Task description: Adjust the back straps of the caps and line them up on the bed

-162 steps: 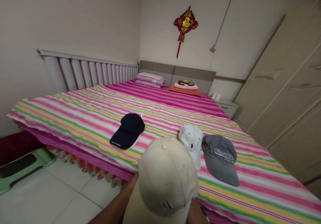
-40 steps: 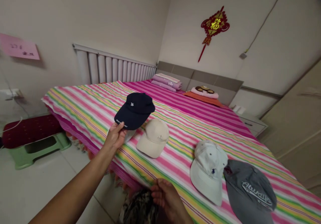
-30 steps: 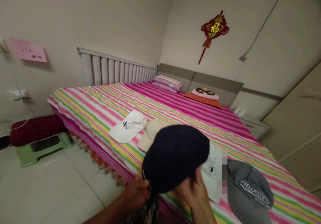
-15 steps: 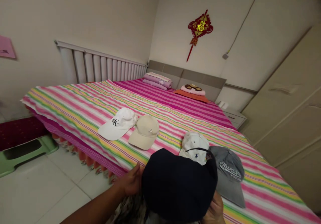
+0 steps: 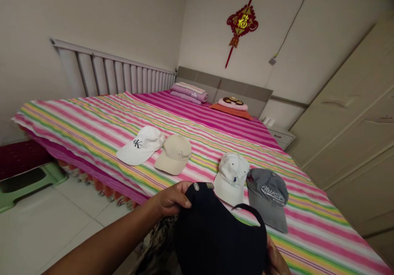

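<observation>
the black letters "ck" can be read on the leftmost white cap point(image 5: 142, 145). a slanted-bar logo is borne by the beige cap point(image 5: 173, 154), and a small dark-blue rider emblem by the other white cap point(image 5: 231, 178). "always" is written in white script on the grey cap point(image 5: 269, 199). a gold "福" is displayed on the red wall hanging point(image 5: 243, 21).

Home bedroom, wide bed point(image 5: 101, 123), headboard point(image 5: 200, 78), nightstand point(image 5: 281, 137)

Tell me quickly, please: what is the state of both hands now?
Left hand: closed, holding the dark cap by its edge.
Right hand: holding the same dark cap at its opposite side, partly hidden.
</observation>
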Demonstrator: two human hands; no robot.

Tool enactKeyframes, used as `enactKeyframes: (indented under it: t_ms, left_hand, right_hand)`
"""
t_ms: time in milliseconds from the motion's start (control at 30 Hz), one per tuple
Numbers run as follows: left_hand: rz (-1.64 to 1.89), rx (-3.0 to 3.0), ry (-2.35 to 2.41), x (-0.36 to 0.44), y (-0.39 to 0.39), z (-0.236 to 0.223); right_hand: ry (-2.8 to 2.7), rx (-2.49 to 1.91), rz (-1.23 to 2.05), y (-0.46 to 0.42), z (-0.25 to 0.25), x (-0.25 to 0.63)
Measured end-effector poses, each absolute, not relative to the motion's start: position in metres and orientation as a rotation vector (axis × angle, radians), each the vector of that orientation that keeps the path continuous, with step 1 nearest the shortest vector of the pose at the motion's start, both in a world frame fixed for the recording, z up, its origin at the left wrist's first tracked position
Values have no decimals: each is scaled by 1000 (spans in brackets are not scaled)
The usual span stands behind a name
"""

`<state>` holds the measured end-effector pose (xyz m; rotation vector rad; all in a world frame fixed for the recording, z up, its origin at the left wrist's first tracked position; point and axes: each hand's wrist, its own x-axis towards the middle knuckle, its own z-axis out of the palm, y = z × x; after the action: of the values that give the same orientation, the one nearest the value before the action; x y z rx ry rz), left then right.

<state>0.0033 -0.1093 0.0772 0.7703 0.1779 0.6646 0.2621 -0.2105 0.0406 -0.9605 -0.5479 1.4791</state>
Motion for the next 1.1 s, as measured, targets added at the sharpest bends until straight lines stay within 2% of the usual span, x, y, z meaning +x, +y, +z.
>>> enactKeyframes:
  t_ms: [400,767,933,1100]
  left_hand:
    - [677,1011,468,8,-124,104]
    - [588,1036,457,9,-131,119]
    - [511,1108,469,8,-133,120]
    - [445,1232,443,10,-134,121]
  right_hand:
    - [-759,-692,1532,-228,101,224]
    - [-765,-604,1443,-235,107,212]
    - [-844,-659,1496,-234,105,215]
    - [-1077,-968,1384,-222,117,199]
